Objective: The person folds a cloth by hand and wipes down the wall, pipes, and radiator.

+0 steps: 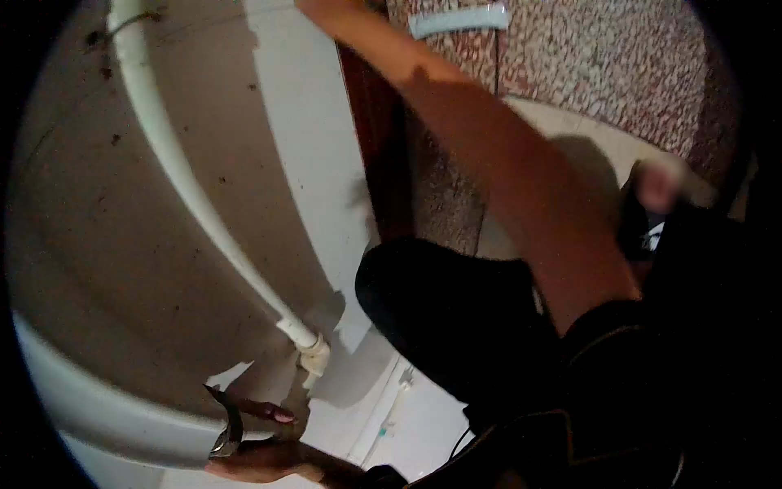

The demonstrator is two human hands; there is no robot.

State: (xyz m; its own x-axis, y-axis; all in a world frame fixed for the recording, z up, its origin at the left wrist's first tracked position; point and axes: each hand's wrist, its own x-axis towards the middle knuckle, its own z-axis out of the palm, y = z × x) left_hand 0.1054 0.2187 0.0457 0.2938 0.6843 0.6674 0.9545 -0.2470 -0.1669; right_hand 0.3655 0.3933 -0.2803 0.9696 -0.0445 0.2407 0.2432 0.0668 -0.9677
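Note:
My left hand (265, 463) is low in view, at the end of the curved white surface (122, 411). Its fingers are closed around a dark, curved, partly shiny piece (232, 424) with a pointed tip; what it is stays unclear. Just above this hand, a long white pipe (191, 200) ends in a cream fitting (314, 355) against the stained wall. My right forearm reaches across the upper middle to the top edge, where the right hand lies outside the frame.
My dark-clad knee (407, 281) juts out at the centre. A pale, shiny strip-like packet (460, 19) lies on the speckled floor (603, 73) at the top. A thin white pipe with a valve (397, 403) runs beyond the knee. A foot (656, 191) shows at right.

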